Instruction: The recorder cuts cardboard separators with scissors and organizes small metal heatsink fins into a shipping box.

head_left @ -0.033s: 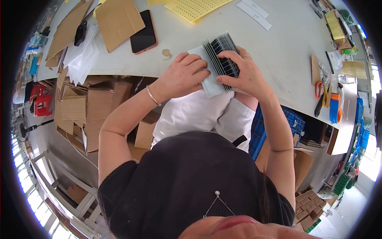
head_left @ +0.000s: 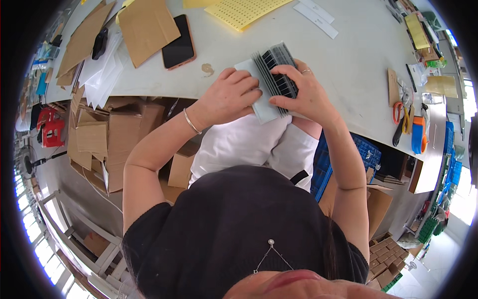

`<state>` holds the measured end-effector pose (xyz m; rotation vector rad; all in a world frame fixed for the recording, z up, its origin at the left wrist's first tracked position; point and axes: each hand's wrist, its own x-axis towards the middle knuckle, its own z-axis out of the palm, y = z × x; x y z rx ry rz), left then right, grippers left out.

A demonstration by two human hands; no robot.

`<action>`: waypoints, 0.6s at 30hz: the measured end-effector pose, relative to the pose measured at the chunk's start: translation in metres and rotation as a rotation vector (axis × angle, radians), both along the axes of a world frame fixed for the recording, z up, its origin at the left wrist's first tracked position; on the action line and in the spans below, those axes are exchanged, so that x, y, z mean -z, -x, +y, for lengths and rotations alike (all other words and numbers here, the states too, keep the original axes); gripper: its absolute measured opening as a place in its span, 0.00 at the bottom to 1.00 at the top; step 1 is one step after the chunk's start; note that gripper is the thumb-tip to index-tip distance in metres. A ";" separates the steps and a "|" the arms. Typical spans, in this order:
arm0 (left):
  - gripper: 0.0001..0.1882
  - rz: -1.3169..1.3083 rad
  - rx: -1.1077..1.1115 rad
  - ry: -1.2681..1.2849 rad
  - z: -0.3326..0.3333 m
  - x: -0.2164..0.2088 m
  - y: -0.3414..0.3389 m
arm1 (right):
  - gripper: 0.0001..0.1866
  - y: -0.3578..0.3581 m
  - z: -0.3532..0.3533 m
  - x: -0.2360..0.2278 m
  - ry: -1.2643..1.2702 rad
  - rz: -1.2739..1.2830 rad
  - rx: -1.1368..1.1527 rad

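At the table's near edge, my right hand (head_left: pixel 306 94) grips a fanned stack of thin grey cards with black bars (head_left: pixel 280 72), thumb on the near side and index finger over the top. The cards stand partly apart like leaves. To their left is a pale, flat sheet or packet (head_left: pixel 265 110), joined to the stack or lying against it; I cannot tell which. My left hand (head_left: pixel 229 97) is closed at this pale piece, its fingers curled over the left edge. The fingertips are partly hidden.
A phone (head_left: pixel 180 47), brown cardboard pieces (head_left: pixel 147 30) and clear plastic bags (head_left: pixel 103 74) lie on the left. Yellow label sheets (head_left: pixel 244 12) and white strips (head_left: pixel 316 19) lie at the far side. Scissors (head_left: pixel 398 113) and an orange-blue tape roll (head_left: pixel 419 134) are at right.
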<state>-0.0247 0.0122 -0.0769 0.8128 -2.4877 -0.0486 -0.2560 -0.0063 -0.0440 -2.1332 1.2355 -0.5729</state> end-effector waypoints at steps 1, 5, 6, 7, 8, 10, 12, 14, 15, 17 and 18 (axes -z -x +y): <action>0.19 -0.006 0.013 0.024 0.001 0.000 0.001 | 0.29 0.000 0.000 0.002 0.010 0.013 -0.003; 0.14 -0.007 0.054 0.103 -0.007 -0.009 0.002 | 0.30 -0.001 0.000 -0.002 -0.021 0.033 -0.004; 0.12 -0.019 0.073 0.121 -0.011 -0.011 0.003 | 0.30 -0.001 0.001 -0.003 -0.046 0.038 -0.001; 0.12 -0.017 0.078 0.129 -0.015 -0.009 0.002 | 0.30 0.000 0.001 -0.003 -0.054 0.060 0.005; 0.09 -0.048 0.103 0.170 -0.020 -0.007 0.003 | 0.30 0.000 0.001 -0.003 -0.046 0.062 0.010; 0.07 -0.076 0.130 0.218 -0.027 -0.003 0.002 | 0.30 0.002 0.001 -0.001 -0.048 0.051 0.001; 0.04 -0.059 0.150 0.245 -0.032 -0.003 0.003 | 0.30 0.003 0.000 0.000 -0.033 0.053 -0.002; 0.04 -0.024 0.187 0.256 -0.041 -0.007 0.002 | 0.30 0.002 0.000 0.001 -0.045 0.058 -0.017; 0.05 0.009 0.222 0.261 -0.046 -0.011 0.001 | 0.30 0.002 0.000 0.000 -0.046 0.059 -0.017; 0.08 0.029 0.298 0.198 -0.057 -0.019 0.003 | 0.35 0.004 -0.001 -0.001 -0.044 0.081 -0.019; 0.10 0.047 0.376 0.135 -0.062 -0.021 0.005 | 0.35 0.006 -0.002 0.001 -0.045 0.086 -0.020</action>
